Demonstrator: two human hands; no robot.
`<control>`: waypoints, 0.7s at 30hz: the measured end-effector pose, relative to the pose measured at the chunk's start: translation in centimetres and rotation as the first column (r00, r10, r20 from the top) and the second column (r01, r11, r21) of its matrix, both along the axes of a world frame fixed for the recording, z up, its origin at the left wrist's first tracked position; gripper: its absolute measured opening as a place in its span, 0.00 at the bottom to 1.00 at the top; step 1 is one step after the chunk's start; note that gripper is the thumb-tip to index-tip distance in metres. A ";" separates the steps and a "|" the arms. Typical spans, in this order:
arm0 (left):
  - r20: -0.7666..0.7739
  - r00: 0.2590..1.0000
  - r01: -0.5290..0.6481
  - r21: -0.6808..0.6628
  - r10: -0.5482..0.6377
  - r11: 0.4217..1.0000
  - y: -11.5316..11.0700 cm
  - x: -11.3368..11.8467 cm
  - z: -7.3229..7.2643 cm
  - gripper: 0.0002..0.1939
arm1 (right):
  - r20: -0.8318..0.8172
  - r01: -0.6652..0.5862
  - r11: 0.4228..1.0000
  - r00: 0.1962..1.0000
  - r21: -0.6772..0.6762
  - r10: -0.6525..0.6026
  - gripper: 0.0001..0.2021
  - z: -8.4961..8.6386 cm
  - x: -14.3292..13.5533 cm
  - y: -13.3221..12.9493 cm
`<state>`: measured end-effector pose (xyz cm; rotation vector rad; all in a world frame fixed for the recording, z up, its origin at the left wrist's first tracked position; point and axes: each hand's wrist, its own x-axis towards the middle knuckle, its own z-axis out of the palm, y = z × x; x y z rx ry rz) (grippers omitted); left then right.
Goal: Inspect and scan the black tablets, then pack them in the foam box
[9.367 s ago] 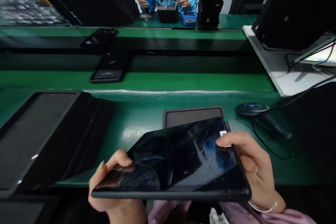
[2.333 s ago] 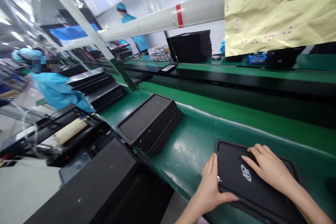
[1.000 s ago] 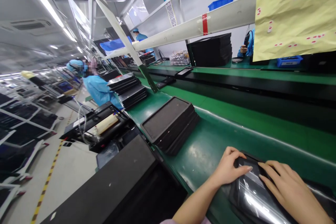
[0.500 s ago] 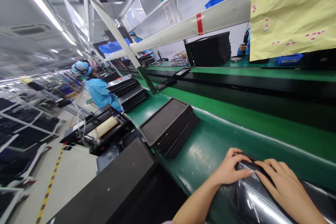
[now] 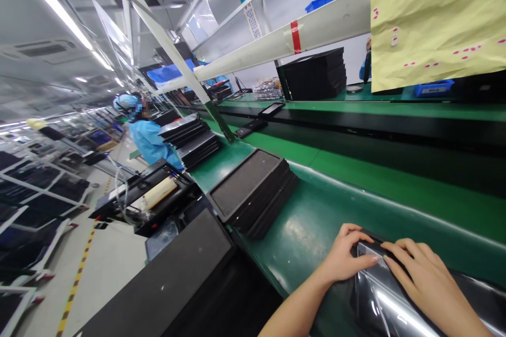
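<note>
At the lower right lies a glossy black panel (image 5: 389, 303) that looks covered with clear film; its near part runs out of the frame. My left hand (image 5: 351, 255) grips its far left corner, thumb on the shiny face and fingers curled over the far edge. Close beside it, my right hand (image 5: 422, 268) rests across the same edge, thumb and fingers bent on the panel. The two thumbs almost meet near the corner. What the fingertips press beyond the edge is hidden.
Left of my hands stands a stack of black trays (image 5: 249, 184) on the green bench (image 5: 292, 231). A conveyor belt (image 5: 375, 142) runs behind. A yellow sheet (image 5: 438, 26) hangs at upper right. A co-worker in blue (image 5: 152, 139) stands farther along, past more stacked trays (image 5: 190, 139).
Both hands keep their hold on the panel, with only a slight shift of the fingers. The view has moved a little; the co-worker's head has turned slightly.
</note>
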<state>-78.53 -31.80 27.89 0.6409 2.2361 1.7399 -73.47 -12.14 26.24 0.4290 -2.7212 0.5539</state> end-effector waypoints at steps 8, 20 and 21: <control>-0.023 0.999 -0.024 -0.039 0.023 0.999 0.0 -0.1 -0.1 0.20 | -0.001 -0.012 1.000 1.000 -0.007 0.012 0.18 0.1 -0.2 0.2; 0.006 1.000 0.018 -0.066 -0.018 0.998 0.4 -1.2 -0.3 0.14 | 0.017 0.253 0.966 0.968 -0.063 -0.252 0.16 5.0 2.6 2.1; 0.006 1.000 0.020 -0.076 -0.019 0.997 0.4 -1.2 -0.2 0.14 | 0.000 0.326 0.943 0.945 -0.065 -0.327 0.17 5.3 3.7 3.0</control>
